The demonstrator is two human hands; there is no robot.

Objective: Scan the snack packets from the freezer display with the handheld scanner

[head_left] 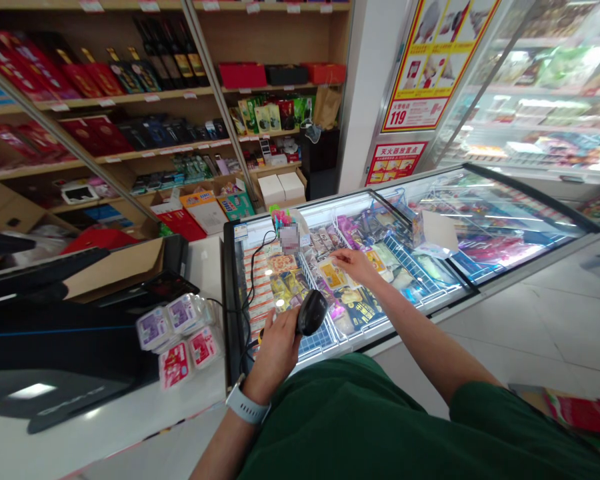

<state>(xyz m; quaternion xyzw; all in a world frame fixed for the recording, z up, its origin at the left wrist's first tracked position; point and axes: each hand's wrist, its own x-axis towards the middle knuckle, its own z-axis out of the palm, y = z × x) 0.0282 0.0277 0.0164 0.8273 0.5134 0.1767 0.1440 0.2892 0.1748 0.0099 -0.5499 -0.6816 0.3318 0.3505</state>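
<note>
Head view: status on left hand (pixel 279 343)?

Fingers wrapped round a black scanner (pixel 312 313). Scanner is above the glass top of a chest freezer (pixel 475 285), near its left end. Watch (pixel 247 405) with pale strap on that wrist.

Right hand (pixel 353 263)?

Out over the freezer too, farther from the body, right of the scanner and apart from it. Thumb and index tips close together. Can't tell if they pinch anything, or if they touch the glass.

What's under the glass?

Colourful packs (pixel 293 288) sorted in wire baskets.

On top?

Black cable (pixel 253 277) loops across the left end. Bright-coloured item (pixel 282 217) toward the far edge, partly blurred out. Open white carton (pixel 439 232) farther right.

Left side?

White surface (pixel 105 437). Clear tubs (pixel 181 313) with purple and red labels bunched beside the freezer. Black machine (pixel 70 347) left of them, open cardboard box (pixel 115 267) behind.

Background?

Shelves (pixel 275 40) with bottles and boxes. Red-and-yellow signs (pixel 425 60) on the wall, one reads 119.
</note>
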